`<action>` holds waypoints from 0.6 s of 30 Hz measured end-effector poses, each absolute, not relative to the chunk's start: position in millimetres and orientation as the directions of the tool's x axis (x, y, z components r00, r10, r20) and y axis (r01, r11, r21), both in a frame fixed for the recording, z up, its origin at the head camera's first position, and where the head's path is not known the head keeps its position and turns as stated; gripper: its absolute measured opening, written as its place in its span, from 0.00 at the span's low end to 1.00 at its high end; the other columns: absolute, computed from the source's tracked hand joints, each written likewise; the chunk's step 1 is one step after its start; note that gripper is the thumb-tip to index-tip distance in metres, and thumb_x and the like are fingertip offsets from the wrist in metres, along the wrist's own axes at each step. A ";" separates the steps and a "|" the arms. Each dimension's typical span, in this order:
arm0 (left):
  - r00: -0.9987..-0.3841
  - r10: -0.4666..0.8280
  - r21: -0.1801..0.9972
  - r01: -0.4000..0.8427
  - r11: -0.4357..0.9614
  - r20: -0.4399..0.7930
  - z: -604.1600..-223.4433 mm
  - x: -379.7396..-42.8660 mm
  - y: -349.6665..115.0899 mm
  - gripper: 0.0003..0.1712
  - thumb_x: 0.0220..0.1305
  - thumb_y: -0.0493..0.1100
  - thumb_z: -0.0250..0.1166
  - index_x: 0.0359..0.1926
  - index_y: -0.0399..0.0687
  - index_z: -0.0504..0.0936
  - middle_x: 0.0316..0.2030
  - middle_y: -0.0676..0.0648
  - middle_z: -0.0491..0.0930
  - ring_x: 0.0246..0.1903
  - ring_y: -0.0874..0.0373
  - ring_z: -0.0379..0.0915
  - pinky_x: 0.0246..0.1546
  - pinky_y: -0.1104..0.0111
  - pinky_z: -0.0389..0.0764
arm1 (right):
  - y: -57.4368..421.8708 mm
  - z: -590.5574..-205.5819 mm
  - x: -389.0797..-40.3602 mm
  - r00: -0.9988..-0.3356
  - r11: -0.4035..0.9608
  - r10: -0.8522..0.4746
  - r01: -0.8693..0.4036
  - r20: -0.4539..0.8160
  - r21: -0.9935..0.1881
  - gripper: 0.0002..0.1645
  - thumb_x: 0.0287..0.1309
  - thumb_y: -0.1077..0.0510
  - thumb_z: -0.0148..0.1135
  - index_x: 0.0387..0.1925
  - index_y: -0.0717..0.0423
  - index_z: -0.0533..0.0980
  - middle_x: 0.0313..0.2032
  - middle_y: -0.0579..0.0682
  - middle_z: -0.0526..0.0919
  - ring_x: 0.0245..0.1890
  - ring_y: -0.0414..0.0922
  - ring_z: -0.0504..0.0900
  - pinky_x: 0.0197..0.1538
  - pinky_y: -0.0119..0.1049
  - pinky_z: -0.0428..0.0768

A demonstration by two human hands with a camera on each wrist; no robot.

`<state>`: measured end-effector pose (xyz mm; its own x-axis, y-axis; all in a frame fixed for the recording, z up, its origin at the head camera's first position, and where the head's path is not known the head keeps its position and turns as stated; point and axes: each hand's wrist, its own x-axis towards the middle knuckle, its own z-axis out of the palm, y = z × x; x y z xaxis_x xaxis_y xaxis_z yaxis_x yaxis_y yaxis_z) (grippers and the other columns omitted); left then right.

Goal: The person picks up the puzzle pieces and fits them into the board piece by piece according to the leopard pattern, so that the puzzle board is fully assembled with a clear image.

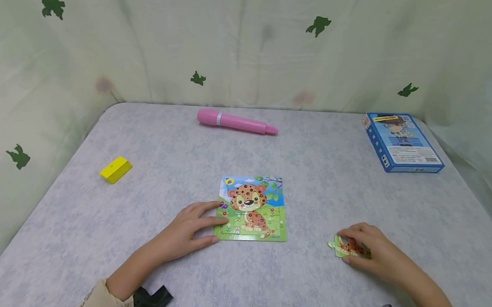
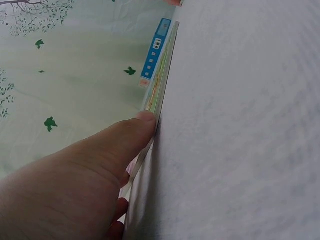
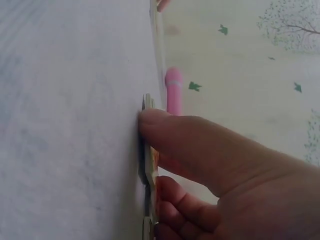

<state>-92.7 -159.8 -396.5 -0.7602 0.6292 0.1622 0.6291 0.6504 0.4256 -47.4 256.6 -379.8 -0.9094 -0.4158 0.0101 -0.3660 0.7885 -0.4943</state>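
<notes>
A square puzzle board (image 1: 252, 208) with a cartoon leopard on green grass lies flat in the middle of the table. My left hand (image 1: 195, 227) rests at its left side, fingers spread and fairly straight, two fingertips over the picture and the thumb at the lower left corner. In the left wrist view, the left thumb (image 2: 142, 120) touches the board's edge. To the right, my right hand (image 1: 369, 250) pinches green and spotted orange jigsaw pieces (image 1: 342, 246) between thumb and fingers, low over the table. The fingers partly cover them. The right wrist view shows these jigsaw pieces (image 3: 151, 165) edge-on.
A pink pen-shaped object (image 1: 239, 122) lies near the table's (image 1: 155, 145) back edge. At the back right is a blue box (image 1: 405, 142), and a yellow block (image 1: 116, 169) sits at the left. A pale curtain (image 1: 250, 48) hangs behind the table.
</notes>
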 end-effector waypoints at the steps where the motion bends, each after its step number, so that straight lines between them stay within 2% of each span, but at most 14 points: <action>1: -0.760 0.629 0.426 0.629 0.650 0.162 -396.4 -92.6 -159.9 0.23 0.50 0.59 0.53 0.50 0.69 0.68 0.58 0.53 0.53 0.55 0.56 0.47 0.51 0.57 0.50 | 255.9 -380.1 -47.4 -0.911 0.793 -0.411 -0.367 0.018 -0.487 0.25 0.38 0.44 0.61 0.43 0.43 0.71 0.40 0.40 0.67 0.39 0.39 0.65 0.37 0.38 0.70; 5: -0.760 0.629 0.428 0.629 0.648 0.164 -396.1 -92.0 -160.1 0.23 0.51 0.59 0.53 0.50 0.69 0.68 0.58 0.53 0.53 0.55 0.56 0.47 0.51 0.57 0.50 | 252.5 -379.9 -47.3 -0.916 0.787 -0.396 -0.372 0.060 -0.493 0.26 0.38 0.45 0.62 0.44 0.43 0.70 0.40 0.39 0.68 0.38 0.38 0.66 0.37 0.38 0.70; 12: -0.761 0.630 0.438 0.624 0.647 0.153 -394.9 -90.8 -158.6 0.23 0.51 0.59 0.53 0.50 0.68 0.68 0.58 0.53 0.53 0.55 0.56 0.47 0.51 0.57 0.49 | 237.8 -368.9 -42.6 -0.897 0.732 -0.388 -0.440 0.214 -0.520 0.26 0.36 0.51 0.65 0.44 0.43 0.70 0.37 0.38 0.68 0.30 0.33 0.64 0.27 0.27 0.69; 18: -0.764 0.626 0.430 0.623 0.653 0.157 -392.6 -89.0 -157.4 0.24 0.50 0.59 0.54 0.51 0.66 0.68 0.58 0.52 0.53 0.55 0.54 0.48 0.51 0.57 0.50 | 209.6 -344.4 -43.6 -0.876 0.676 -0.414 -0.479 0.248 -0.560 0.27 0.38 0.53 0.64 0.46 0.42 0.68 0.38 0.40 0.66 0.30 0.33 0.63 0.26 0.27 0.68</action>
